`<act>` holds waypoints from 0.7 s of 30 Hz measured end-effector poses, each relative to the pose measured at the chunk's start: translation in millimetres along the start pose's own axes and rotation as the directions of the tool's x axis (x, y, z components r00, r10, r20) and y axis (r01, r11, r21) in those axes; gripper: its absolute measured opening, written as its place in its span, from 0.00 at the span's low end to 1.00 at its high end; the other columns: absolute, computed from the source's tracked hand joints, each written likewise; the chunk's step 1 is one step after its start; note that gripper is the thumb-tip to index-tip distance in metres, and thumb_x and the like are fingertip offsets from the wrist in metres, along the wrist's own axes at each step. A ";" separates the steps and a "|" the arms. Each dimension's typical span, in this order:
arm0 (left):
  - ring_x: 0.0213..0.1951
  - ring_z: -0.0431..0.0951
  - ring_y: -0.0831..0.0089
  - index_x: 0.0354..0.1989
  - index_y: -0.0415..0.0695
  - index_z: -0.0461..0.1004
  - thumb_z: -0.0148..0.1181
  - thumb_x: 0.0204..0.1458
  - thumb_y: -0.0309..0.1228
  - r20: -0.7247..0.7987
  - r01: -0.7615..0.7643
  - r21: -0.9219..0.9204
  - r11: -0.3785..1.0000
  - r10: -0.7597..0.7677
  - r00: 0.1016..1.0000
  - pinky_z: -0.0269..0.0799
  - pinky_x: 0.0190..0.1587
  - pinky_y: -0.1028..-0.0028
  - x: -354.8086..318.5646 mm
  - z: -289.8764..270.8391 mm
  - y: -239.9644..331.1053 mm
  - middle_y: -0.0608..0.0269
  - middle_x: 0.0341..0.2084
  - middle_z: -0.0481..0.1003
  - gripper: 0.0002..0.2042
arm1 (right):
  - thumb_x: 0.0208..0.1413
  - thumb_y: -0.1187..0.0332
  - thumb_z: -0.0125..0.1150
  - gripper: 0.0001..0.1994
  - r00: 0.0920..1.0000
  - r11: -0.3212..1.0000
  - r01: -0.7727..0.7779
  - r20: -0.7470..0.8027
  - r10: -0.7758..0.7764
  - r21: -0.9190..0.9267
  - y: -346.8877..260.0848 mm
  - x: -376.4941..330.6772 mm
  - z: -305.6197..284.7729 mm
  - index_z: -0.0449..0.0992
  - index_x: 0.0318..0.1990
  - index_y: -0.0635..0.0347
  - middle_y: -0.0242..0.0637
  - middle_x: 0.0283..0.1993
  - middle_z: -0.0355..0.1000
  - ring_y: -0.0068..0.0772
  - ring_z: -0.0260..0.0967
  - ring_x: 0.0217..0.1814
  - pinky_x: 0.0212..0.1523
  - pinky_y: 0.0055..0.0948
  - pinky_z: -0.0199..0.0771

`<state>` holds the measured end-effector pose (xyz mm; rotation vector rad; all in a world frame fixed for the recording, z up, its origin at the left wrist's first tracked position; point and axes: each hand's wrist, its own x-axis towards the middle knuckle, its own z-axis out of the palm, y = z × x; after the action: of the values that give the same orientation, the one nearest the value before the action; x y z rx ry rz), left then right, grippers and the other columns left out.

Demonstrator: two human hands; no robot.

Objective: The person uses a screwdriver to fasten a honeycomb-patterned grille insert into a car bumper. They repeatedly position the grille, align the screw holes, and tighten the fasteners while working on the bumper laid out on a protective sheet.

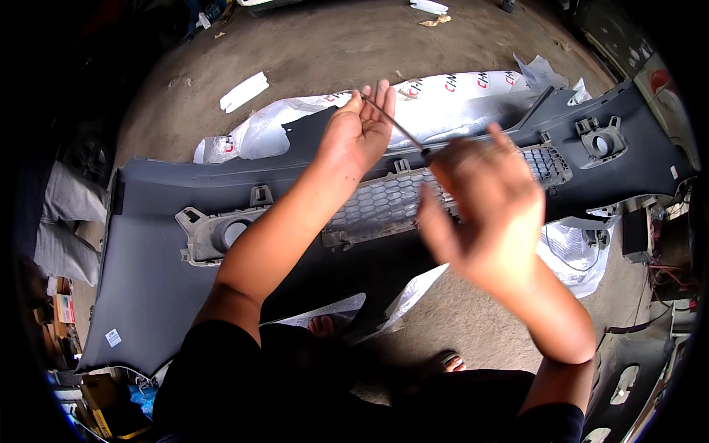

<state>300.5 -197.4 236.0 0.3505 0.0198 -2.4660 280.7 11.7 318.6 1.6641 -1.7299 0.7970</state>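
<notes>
A grey car bumper lies face down across the concrete floor, with a honeycomb grille in its middle and a round lamp housing at each end. My left hand is raised over the bumper's far edge and pinches one end of a thin dark rod between thumb and fingers. My right hand, blurred, hovers above the grille and grips the rod's other end in its fingertips. The rod runs slanted between the two hands.
White plastic wrapping lies under and behind the bumper. A second dark bumper part sits at the lower right, cluttered boxes at the lower left. My sandalled feet stand on the concrete floor; white scraps lie farther off.
</notes>
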 end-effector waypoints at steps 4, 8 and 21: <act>0.56 0.75 0.57 0.44 0.34 0.67 0.44 0.68 0.30 -0.002 0.026 0.025 0.999 -0.026 1.000 0.72 0.63 0.57 -13.4 14.7 -5.6 0.45 0.51 0.73 0.10 | 0.45 0.71 0.64 0.09 0.998 0.994 -0.045 0.056 0.039 0.101 -9.9 -10.7 -12.9 0.78 0.34 0.65 0.39 0.30 0.78 0.40 0.79 0.37 0.61 0.52 0.69; 0.55 0.75 0.59 0.43 0.35 0.68 0.45 0.67 0.30 0.026 0.102 -0.009 0.995 -0.102 0.994 0.73 0.62 0.57 -10.6 7.6 -15.1 0.47 0.51 0.73 0.10 | 0.46 0.74 0.66 0.09 0.999 0.996 0.025 -0.039 -0.022 0.084 -19.1 -6.1 -17.5 0.78 0.36 0.66 0.42 0.34 0.79 0.42 0.80 0.40 0.62 0.52 0.68; 0.57 0.74 0.60 0.44 0.36 0.67 0.44 0.68 0.33 -0.003 0.074 0.188 0.979 -0.075 0.997 0.71 0.63 0.57 -25.6 19.4 -27.4 0.53 0.52 0.73 0.11 | 0.42 0.73 0.67 0.17 0.999 0.998 -0.041 -0.019 0.041 -0.043 -17.0 -21.6 -29.9 0.78 0.44 0.64 0.37 0.36 0.79 0.41 0.78 0.42 0.61 0.53 0.68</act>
<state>298.7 -162.3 259.2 0.4325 -0.2065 -2.5499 298.8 47.9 321.3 1.5929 -1.7617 0.7855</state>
